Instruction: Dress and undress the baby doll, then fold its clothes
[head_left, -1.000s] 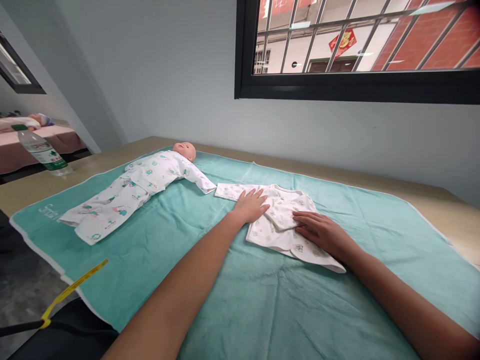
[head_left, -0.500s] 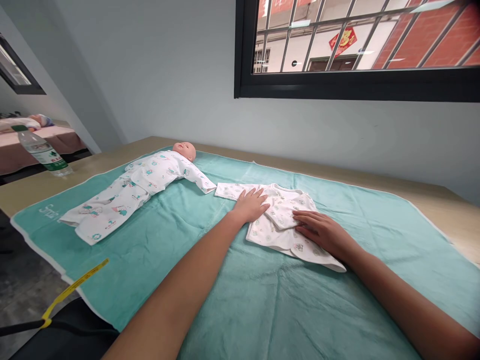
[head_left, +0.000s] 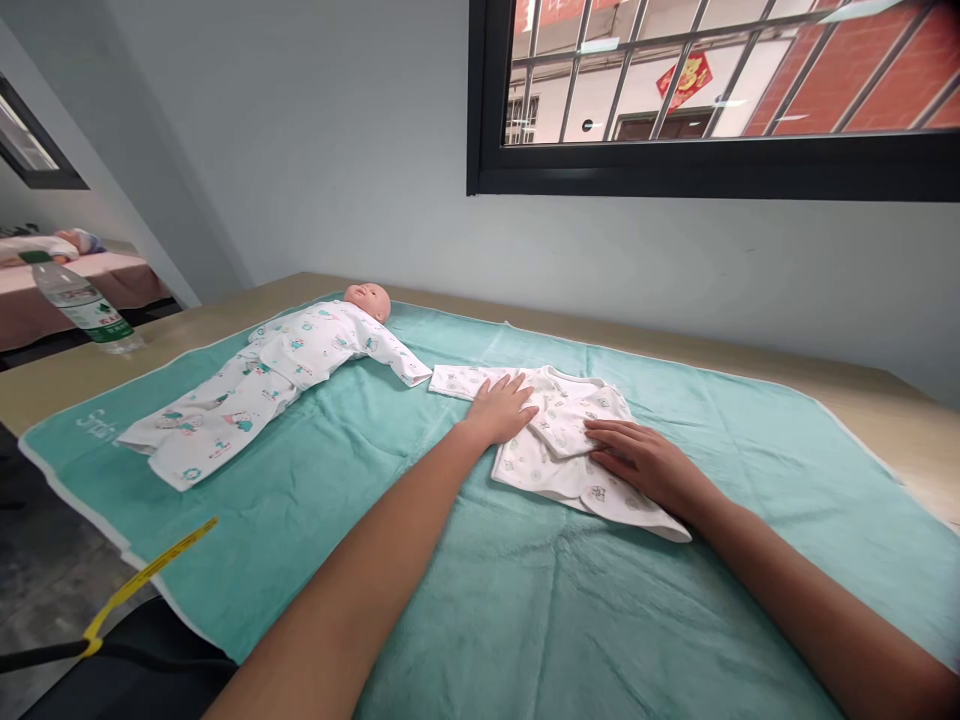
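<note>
The left hand [head_left: 501,411] and right hand [head_left: 645,460] lie flat, outstretched, on one printed baby shirt [head_left: 559,430]; it and one baby doll [head_left: 296,365] share one teal towel [head_left: 322,480]; one plastic bottle [head_left: 82,305] stands on the desk [head_left: 862,405]

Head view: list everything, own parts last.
wall: 1, pale grey, background
table: 1, tan, by wall
towel: 1, teal, on table
shirt: 1, white, printed, centre of towel
doll: 1, white clothes, towel's left
bottle: 1, clear, green cap, table's left end
windows: 2, dark frames, upper right, left edge
bars: several, grey, right window
decoration: 1, red, beyond bars
cable: 1, black, lower left
tag: 1, yellow, on cable
cloth: 1, pink, far left
figure: 1, pale, blurred, on cloth
floor: 1, grey, lower left
forearms: 2, bare, over towel
left hand: 1, flat on shirt
right hand: 1, flat on shirt
</note>
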